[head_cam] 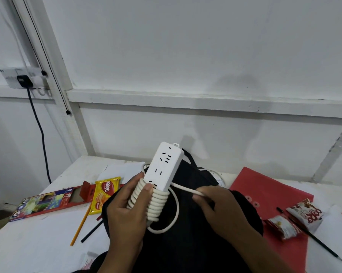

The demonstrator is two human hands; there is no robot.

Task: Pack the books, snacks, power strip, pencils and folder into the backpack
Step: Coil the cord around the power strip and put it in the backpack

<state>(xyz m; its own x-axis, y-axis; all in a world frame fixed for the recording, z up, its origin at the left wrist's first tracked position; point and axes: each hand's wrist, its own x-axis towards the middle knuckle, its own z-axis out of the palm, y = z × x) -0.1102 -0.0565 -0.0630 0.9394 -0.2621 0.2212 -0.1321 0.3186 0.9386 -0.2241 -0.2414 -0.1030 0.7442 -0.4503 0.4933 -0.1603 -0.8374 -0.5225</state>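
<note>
My left hand [126,209] grips a white power strip [164,166] tilted up above the black backpack [186,243]; its cord [152,201] is coiled many times round the lower half. My right hand [215,205] pinches the loose end of the cord, which loops down over the backpack. A red folder [264,190] lies to the right, with two snack packets [304,213] and a black pencil [320,243] on it. On the left lie a yellow wafer packet [104,194], a coloured-pencil box [46,201], an orange pencil [81,225] and a dark pencil [91,232].
Everything sits on a white table [38,249] against a white wall. A wall socket [24,78] with a black plug and a dark cable hangs at the far left. White paper [122,168] lies behind the wafer packet.
</note>
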